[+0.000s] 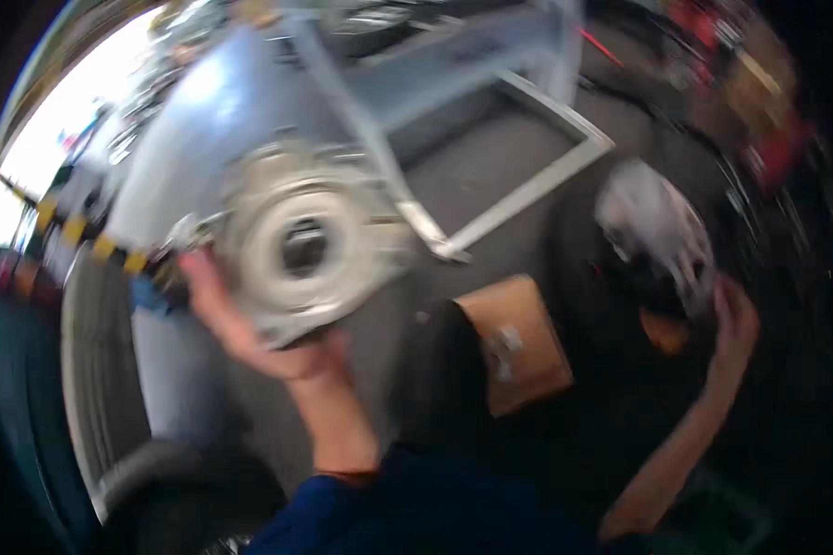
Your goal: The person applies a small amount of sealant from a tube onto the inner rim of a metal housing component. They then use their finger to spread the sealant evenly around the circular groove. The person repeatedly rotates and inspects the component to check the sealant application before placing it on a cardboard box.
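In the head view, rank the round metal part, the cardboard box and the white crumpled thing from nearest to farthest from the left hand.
1. Round metal part: held by the left hand, just above it.
2. Cardboard box: to its right, mid-picture.
3. White crumpled thing: far right, beside the right hand.

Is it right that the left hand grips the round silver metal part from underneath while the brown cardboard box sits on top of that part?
Not quite. The head view shows the cardboard box lying apart, lower right of the round metal part. The left hand does hold the part from underneath.
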The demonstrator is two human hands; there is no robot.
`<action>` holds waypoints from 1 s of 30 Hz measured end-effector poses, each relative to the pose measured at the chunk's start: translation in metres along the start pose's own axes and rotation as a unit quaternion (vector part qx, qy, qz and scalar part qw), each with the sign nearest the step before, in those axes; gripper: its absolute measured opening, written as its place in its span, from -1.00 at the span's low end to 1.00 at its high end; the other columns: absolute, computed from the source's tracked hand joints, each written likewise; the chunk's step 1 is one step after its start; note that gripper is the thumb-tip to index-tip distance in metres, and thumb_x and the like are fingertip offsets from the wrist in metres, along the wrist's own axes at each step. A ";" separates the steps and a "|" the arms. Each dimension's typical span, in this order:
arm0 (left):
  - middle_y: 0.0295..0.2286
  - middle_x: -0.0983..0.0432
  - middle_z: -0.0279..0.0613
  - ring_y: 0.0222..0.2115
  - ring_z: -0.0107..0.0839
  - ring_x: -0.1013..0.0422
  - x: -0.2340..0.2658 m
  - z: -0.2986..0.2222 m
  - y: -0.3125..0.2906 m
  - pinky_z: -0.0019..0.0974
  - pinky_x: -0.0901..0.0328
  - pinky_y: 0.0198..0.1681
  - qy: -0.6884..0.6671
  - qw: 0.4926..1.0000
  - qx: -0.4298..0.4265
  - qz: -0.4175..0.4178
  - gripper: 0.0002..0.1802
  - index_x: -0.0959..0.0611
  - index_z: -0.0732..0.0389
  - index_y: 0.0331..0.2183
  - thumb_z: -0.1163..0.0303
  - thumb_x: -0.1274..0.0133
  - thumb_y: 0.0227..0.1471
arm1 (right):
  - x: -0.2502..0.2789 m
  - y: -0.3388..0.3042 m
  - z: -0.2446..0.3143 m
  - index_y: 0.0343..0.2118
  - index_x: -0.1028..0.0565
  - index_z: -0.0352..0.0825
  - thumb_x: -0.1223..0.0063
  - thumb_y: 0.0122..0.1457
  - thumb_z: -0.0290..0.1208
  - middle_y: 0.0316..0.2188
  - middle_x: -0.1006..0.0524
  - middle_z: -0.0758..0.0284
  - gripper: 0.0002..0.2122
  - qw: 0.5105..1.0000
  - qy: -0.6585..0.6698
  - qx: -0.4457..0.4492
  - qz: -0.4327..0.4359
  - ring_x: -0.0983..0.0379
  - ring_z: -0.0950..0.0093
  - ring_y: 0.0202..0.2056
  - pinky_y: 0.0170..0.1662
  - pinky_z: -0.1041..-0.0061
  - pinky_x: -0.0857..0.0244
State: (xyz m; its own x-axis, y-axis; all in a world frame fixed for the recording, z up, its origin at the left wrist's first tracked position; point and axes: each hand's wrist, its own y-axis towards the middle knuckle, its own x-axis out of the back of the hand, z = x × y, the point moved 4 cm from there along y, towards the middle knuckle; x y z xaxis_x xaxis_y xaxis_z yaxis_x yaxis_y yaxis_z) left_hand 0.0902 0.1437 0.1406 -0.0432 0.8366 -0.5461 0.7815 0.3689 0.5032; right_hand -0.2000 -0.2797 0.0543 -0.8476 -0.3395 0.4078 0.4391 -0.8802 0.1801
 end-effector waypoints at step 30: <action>0.10 -0.26 -0.09 0.08 -0.31 -0.28 -0.029 0.005 0.003 -0.22 -0.19 0.17 -0.379 0.874 0.130 0.275 -0.43 -0.27 0.33 0.18 0.13 0.32 0.32 | -0.063 0.032 -0.349 -0.26 -0.54 -0.44 -0.13 0.14 -0.42 -0.21 -0.58 0.08 -0.81 0.834 -0.543 -0.087 -0.035 -0.54 0.10 -0.13 -0.07 0.19 -0.46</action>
State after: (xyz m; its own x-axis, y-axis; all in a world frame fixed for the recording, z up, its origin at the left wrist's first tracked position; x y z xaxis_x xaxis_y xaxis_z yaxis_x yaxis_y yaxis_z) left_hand 0.0965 0.1184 0.1547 0.7316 0.3127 -0.6058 0.6731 -0.1911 0.7144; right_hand -0.2362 -0.4025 -0.2784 -0.0575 0.1320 0.9896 0.2696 -0.9523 0.1427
